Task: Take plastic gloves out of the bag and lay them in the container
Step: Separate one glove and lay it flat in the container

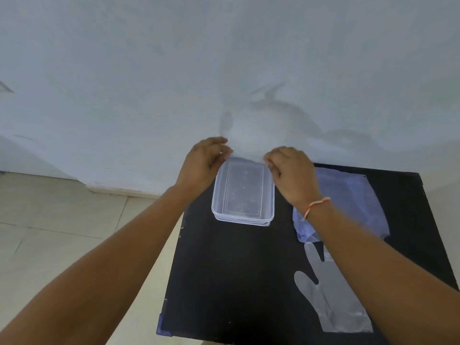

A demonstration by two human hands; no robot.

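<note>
A thin, nearly see-through plastic glove [249,140] is held up between both hands above the far edge of the black tabletop [239,282], just over the far end of the clear container [243,192]. The left hand [204,165] is closed in a pinch on the glove's left edge, and the right hand [291,170] is pinched on its right edge, so the film is stretched between them. Both arms are extended forward from the near side, with the backs of the hands turned toward the camera; a red-and-white thread band [316,206] is worn on the right wrist. The container is seen resting near the far edge of the tabletop, between the two wrists. The bluish plastic bag [348,195] is laid flat toward the far right corner, partly under the right forearm. A second glove [328,295] is spread flat near the right edge, closer to the near side. No readable writing can be made out.
</note>
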